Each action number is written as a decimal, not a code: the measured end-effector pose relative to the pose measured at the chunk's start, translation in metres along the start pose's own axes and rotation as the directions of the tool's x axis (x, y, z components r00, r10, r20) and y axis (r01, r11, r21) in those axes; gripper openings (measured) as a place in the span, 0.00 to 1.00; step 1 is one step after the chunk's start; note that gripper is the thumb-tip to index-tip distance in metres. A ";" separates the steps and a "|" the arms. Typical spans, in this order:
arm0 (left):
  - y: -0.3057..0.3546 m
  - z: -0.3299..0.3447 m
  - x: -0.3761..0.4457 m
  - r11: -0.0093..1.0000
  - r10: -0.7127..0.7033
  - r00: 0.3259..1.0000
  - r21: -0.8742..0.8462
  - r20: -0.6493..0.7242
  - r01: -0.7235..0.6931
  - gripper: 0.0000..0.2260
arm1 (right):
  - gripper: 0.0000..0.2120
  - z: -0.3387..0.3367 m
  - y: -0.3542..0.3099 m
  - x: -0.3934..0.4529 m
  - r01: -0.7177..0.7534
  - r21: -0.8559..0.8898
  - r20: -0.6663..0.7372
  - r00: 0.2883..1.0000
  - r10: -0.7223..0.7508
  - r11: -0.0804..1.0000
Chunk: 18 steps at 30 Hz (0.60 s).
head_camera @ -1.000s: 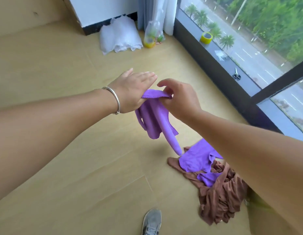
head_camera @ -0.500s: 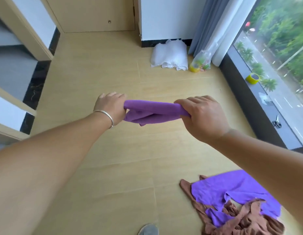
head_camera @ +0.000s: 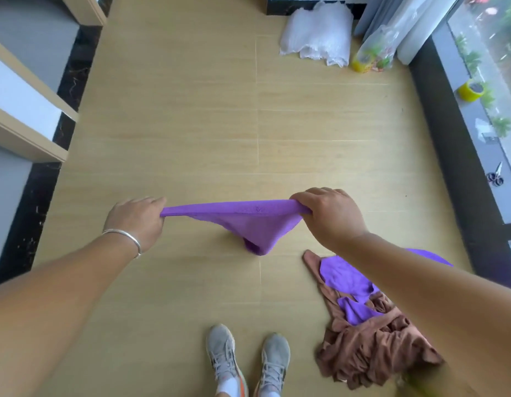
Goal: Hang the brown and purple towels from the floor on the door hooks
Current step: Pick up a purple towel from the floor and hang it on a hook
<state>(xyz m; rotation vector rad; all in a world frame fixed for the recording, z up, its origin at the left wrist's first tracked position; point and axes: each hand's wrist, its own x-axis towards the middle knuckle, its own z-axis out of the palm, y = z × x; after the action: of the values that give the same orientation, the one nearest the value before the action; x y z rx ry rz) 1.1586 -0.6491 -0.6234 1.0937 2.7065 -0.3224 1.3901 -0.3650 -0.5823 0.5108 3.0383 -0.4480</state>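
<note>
A purple towel hangs stretched between my hands above the wooden floor. My left hand pinches its left end and my right hand grips its right end; the middle sags down in a fold. On the floor at the lower right lies a crumpled brown towel with another purple towel spread on top of it, partly hidden by my right forearm. No door hooks are in view.
My two grey shoes stand at the bottom. A white plastic bundle and a clear bag lie by the curtain. The window sill holds yellow tape and scissors. Wooden frames stand at the left.
My hands have moved apart, pulling the bunched purple towel out into a long stretched band. The view has tilted down, so my shoes now show.
</note>
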 end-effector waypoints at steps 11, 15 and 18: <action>-0.036 0.076 -0.008 0.960 -0.125 0.969 -0.220 0.215 0.173 0.09 | 0.10 0.064 -0.009 0.037 -0.250 0.014 0.184 0.952 0.243 0.968; -0.047 0.062 0.019 0.873 -0.207 0.974 -0.431 0.093 0.227 0.12 | 0.10 0.060 -0.011 0.070 -0.314 -0.037 0.216 0.924 0.315 0.949; -0.057 0.035 0.040 0.828 -0.260 0.965 -0.523 -0.037 0.203 0.13 | 0.11 0.042 -0.016 0.098 -0.329 -0.017 0.157 0.932 0.327 0.944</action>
<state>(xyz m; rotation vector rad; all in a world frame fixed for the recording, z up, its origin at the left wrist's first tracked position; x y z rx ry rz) 1.0945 -0.6726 -0.6606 0.6402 2.7672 0.4292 1.2911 -0.3607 -0.6252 0.9167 2.7260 -0.4586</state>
